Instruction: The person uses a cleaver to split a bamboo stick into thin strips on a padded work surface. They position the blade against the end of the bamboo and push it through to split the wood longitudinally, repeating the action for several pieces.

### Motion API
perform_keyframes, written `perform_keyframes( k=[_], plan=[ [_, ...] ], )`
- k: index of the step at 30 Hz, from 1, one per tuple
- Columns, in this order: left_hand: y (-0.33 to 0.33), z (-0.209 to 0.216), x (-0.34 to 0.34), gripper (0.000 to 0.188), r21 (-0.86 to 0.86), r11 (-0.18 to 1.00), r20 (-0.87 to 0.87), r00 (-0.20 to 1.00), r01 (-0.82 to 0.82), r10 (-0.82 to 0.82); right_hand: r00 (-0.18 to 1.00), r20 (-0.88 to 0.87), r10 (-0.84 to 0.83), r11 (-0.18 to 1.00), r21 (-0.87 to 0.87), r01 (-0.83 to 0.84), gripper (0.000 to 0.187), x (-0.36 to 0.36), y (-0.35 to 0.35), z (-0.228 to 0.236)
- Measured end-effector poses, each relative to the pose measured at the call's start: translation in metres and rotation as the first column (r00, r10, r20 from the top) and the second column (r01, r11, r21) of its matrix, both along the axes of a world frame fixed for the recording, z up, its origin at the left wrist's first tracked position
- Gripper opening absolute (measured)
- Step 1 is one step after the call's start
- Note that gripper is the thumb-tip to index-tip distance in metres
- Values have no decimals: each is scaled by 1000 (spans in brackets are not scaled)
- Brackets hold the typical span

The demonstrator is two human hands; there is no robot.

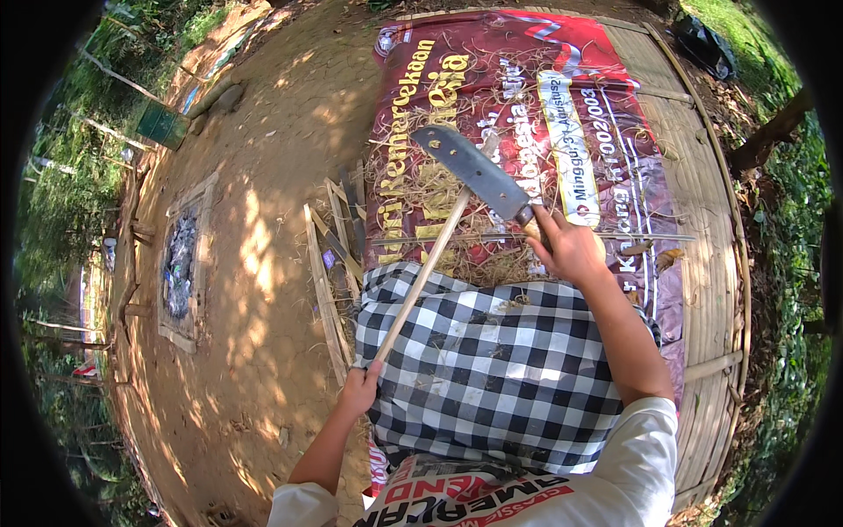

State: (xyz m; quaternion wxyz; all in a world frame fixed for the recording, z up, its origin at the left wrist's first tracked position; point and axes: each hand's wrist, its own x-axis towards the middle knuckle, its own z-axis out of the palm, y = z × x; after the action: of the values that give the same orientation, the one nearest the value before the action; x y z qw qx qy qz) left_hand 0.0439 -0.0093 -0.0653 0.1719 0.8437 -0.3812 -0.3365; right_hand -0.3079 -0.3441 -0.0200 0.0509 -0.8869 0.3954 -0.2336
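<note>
My right hand (568,248) is closed round the handle of a machete (474,171), whose broad dark blade points up and to the left. Gripped near its lower end by my left hand (359,389), a pale thin wooden stick (423,275) slants up to the right. The blade crosses over the stick near its upper part; whether they touch I cannot tell. Curly shavings (439,114) lie scattered over the red printed banner (575,53) beneath. A black-and-white checked cloth (492,351) covers my lap.
A bamboo platform (716,299) carries the banner. Another thin stick (650,236) lies across it. Split wood strips (327,290) lie at its left edge. On the dirt ground (263,158) are a framed ash pit (182,263) and a green container (163,126). A black bag (705,48) lies at the far right.
</note>
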Motion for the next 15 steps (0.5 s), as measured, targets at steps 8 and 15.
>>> perform_keyframes(
  k=[8,15],
  plan=[
    [7,-9,-3,72,-51,999,128,992,-3,10,879,-33,476,878,71,-473,49,49,54,-5],
    [-10,15,-14,72,-53,997,94,994,58,-53,982,-19,185,980,71,-184,51,11,-6,-8]
  ],
)
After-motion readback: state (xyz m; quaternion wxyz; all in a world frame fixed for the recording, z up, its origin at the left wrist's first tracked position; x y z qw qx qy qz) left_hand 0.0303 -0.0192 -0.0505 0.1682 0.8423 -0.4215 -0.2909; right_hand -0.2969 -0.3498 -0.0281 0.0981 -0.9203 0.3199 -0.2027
